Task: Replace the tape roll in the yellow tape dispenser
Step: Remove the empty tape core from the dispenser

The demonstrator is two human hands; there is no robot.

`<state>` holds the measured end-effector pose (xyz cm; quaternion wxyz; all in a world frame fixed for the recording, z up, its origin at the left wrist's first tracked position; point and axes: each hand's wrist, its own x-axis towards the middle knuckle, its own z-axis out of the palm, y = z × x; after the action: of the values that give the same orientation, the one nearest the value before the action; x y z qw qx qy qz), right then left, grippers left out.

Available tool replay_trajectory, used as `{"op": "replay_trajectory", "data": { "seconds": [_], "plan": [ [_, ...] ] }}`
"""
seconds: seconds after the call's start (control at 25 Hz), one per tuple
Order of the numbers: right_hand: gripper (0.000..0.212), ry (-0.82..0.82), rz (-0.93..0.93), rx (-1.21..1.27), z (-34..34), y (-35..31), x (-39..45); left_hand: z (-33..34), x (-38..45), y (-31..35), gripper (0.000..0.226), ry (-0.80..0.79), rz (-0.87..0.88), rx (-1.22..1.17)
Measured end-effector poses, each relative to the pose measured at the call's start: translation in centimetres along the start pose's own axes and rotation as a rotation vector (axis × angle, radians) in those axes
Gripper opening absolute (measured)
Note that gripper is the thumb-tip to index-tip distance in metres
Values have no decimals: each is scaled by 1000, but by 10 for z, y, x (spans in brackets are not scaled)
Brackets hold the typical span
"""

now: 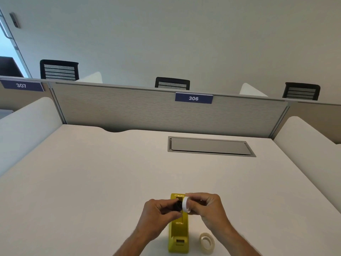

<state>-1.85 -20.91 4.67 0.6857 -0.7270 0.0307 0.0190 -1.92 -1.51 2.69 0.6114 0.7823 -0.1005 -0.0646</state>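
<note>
- Two hands meet above the middle of the yellow dispenser [178,231], which lies on the white desk [92,182] near its front edge.
- Left hand [159,212]: fingers pinched shut on a black hub [177,206], held just over the dispenser.
- Right hand [206,206]: thumb and fingers clamped on a white roll [186,204], gripping its rim from the right side.
- White roll stands on edge, its open face turned left toward the hub; the two are touching or almost so, and I cannot tell whether the hub has entered the roll's hole.
- Count of rolls: two. The second, a clear roll [207,241], lies flat on the desk just right of the dispenser's near end, apart from both hands.
- One dispenser, one hub.
- Dispenser's long axis runs away from the person, toward the grey partition [129,108]; its far end shows beyond the hands, its near end sits by the lower edge of view.
- One grey hatch [210,146] is set into the desk, well beyond the hands.
- One "306" tag [193,98] sits on the partition's top edge.
</note>
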Motion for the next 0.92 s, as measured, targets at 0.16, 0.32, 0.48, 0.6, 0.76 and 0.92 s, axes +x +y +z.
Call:
{"op": "replay_trajectory", "data": {
  "seconds": [0.16, 0.32, 0.48, 0.6, 0.76, 0.92],
  "plan": [
    [17, 191, 87, -216, -20, 13, 8, 0, 4, -5, 40, 62, -21, 130],
    [15, 151, 119, -673, -36, 30, 10, -1, 6, -6, 41, 30, -1, 265],
    [12, 117, 169, -954, -41, 39, 9, -1, 7, -5, 44, -38, 25, 367],
    [17, 118, 201, -1000, -40, 46, 10, -1, 8, -4, 45, -62, 32, 414],
    [20, 84, 250, -1034, -42, 55, 11, -1, 10, -1, 44, -78, 41, 456],
    [19, 164, 181, -981, -43, 48, 9, 0, 10, 1, 44, -84, 56, 468]
  ]
}}
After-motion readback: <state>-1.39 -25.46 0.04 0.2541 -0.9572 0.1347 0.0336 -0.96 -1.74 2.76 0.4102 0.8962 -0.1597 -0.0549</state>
